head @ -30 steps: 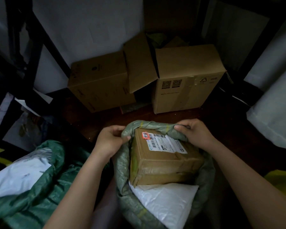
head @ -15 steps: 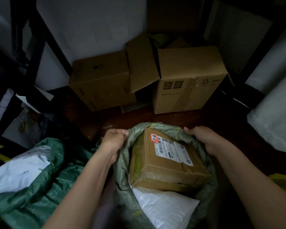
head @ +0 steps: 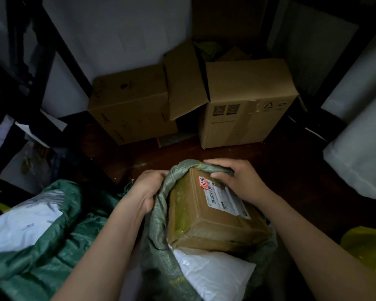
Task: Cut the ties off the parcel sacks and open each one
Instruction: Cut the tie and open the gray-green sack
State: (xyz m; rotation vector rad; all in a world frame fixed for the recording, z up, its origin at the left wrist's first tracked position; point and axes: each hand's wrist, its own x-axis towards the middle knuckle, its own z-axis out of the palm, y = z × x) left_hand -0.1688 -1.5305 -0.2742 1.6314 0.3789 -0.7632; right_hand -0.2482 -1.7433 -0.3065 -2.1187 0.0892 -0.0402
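A grey-green woven parcel sack [head: 159, 222] stands open in front of me. Inside it lies a brown taped carton [head: 202, 222] with a white shipping label, and a white poly mailer [head: 213, 276] below that. My left hand [head: 148, 187] grips the sack's left rim. My right hand [head: 237, 181] grips the far rim, folded over the carton's top edge. No tie or cutting tool is visible.
A second darker green sack [head: 59, 242] lies at the left, open, with a white mailer [head: 24, 222] showing. Two large cardboard boxes [head: 245, 109] stand against the back wall. White sacks [head: 360, 161] sit at the right, a yellow bag [head: 369, 248] at lower right, dark shelf frames on both sides.
My right hand has shifted left along the far rim and now holds it over the carton's top edge. My left hand stays on the left rim.
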